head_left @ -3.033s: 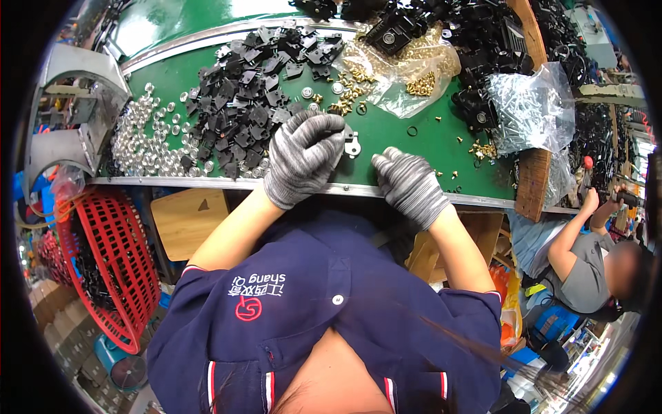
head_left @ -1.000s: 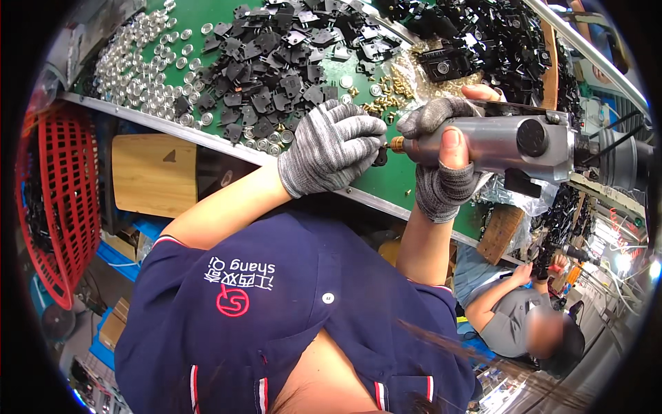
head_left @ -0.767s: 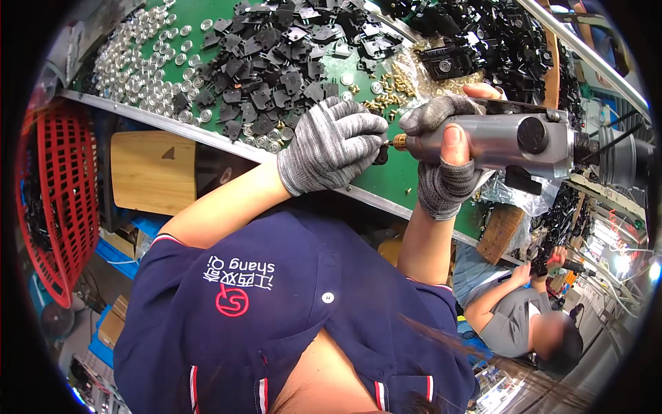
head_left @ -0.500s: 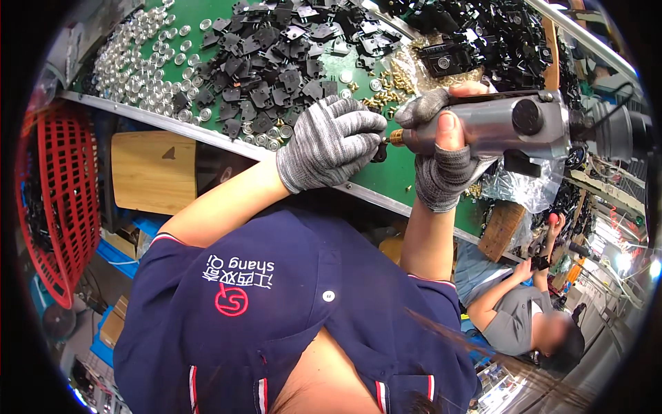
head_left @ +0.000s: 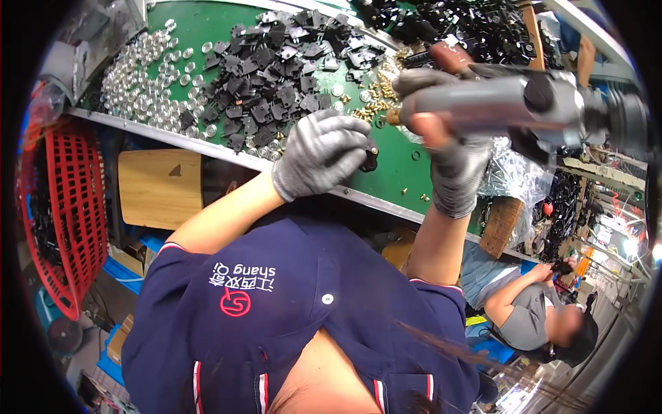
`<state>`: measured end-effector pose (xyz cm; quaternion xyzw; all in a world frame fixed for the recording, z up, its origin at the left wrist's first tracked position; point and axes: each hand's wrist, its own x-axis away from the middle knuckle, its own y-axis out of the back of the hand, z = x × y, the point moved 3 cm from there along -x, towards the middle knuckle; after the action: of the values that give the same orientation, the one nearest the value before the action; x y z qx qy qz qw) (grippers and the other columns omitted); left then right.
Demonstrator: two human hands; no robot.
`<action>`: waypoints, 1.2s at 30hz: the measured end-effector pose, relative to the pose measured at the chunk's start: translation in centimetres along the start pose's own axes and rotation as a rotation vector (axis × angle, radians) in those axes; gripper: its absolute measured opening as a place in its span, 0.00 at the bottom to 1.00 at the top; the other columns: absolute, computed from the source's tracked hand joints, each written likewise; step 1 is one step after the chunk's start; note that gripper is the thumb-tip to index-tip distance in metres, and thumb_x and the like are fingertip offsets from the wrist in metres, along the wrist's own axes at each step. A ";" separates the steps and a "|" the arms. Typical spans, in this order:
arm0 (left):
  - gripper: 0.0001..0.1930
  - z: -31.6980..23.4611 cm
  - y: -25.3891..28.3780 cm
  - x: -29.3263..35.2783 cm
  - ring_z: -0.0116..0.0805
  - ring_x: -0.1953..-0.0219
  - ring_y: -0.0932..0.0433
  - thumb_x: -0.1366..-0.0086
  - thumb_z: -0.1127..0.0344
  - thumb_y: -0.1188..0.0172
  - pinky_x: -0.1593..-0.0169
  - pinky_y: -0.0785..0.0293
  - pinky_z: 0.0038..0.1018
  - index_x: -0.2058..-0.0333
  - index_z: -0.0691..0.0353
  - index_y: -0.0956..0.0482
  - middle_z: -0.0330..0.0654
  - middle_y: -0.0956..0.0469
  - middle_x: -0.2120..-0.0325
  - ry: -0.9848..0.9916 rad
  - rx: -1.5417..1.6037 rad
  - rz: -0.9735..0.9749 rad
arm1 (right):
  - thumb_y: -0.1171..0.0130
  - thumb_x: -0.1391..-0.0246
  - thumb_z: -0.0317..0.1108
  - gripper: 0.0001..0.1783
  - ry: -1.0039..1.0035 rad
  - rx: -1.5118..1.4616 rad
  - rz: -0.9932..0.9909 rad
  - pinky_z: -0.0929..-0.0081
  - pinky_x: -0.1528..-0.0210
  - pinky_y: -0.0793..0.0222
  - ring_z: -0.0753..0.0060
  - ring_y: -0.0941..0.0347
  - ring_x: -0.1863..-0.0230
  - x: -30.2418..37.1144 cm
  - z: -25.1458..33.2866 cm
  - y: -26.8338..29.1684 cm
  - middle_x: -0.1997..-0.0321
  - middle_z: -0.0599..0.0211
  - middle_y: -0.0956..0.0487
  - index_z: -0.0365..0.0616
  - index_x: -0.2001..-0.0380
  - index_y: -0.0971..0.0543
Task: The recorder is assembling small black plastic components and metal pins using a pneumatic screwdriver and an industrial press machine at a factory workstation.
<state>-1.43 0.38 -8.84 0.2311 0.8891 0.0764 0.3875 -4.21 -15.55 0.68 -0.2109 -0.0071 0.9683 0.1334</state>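
Note:
My left hand [head_left: 323,153], in a grey knit glove, is closed around a small black part [head_left: 371,160] at the table's front edge. A small brass-coloured spot, like a screw head, shows on that part. My right hand [head_left: 452,162], in a grey glove with bare fingertips, grips a grey metal power screwdriver [head_left: 500,107]. Its brass-coloured nose [head_left: 394,116] points left and stands a little apart from the black part. The tool and right fingers are blurred by motion. Beyond the nose lie loose brass screws [head_left: 376,96].
Black plastic pieces [head_left: 276,76] are heaped on the green tabletop [head_left: 379,185], with silvery round parts [head_left: 148,83] to the left. At right are a clear plastic bag [head_left: 520,176] and a wooden block [head_left: 501,224]. A red basket [head_left: 72,214] stands far left. A co-worker [head_left: 524,310] sits at right.
The screwdriver's nose has lifted off the black part and moved up, away from it. My left hand has shifted slightly left with the part. The co-worker's raised hand has come down.

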 end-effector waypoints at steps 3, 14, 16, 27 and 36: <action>0.05 0.2 1.4 0.1 0.45 0.65 0.21 0.47 0.75 0.43 0.60 0.25 0.35 0.69 0.62 0.23 0.44 0.20 0.63 0.113 0.015 -0.075 | 0.29 0.58 0.36 0.32 -0.212 0.569 0.351 0.72 0.53 0.30 0.68 0.26 0.58 3.0 -4.0 1.8 0.58 0.59 0.24 0.40 0.49 0.29; 0.13 0.2 1.8 0.5 0.47 0.61 0.22 0.48 0.78 0.47 0.57 0.26 0.37 0.62 0.62 0.23 0.46 0.20 0.63 0.151 -0.186 -0.161 | 0.35 0.64 0.27 0.22 -0.065 0.765 -0.053 0.75 0.55 0.30 0.67 0.27 0.61 -3.3 -1.6 7.7 0.61 0.64 0.26 0.44 0.59 0.23; 0.14 0.2 1.8 0.4 0.47 0.63 0.21 0.49 0.78 0.47 0.57 0.26 0.37 0.62 0.62 0.23 0.46 0.20 0.64 0.145 -0.197 -0.105 | 0.35 0.63 0.27 0.21 -0.008 0.964 -0.241 0.75 0.54 0.30 0.68 0.27 0.60 -9.3 -1.4 11.6 0.61 0.63 0.24 0.42 0.60 0.22; 0.14 0.8 1.6 1.1 0.46 0.64 0.21 0.48 0.75 0.46 0.58 0.26 0.38 0.61 0.61 0.23 0.44 0.20 0.63 0.182 -0.206 -0.113 | 0.36 0.57 0.60 0.53 0.041 1.992 -0.345 0.53 0.33 0.49 0.39 0.47 0.35 -20.7 -10.1 26.0 0.33 0.47 0.43 0.43 0.34 0.45; 0.17 1.0 7.1 0.7 0.48 0.47 0.29 0.43 0.62 0.44 0.43 0.37 0.43 0.54 0.59 0.23 0.48 0.27 0.50 0.107 -0.490 -0.077 | 0.39 0.49 0.56 0.41 -0.347 1.307 -0.218 0.65 0.40 0.39 0.59 0.34 0.40 -18.1 -14.7 35.5 0.40 0.51 0.30 0.41 0.39 0.34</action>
<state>1.38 6.90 -7.78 0.0919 0.8715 0.2869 0.3870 8.61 -55.18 -7.80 0.0732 0.5365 0.7745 0.3270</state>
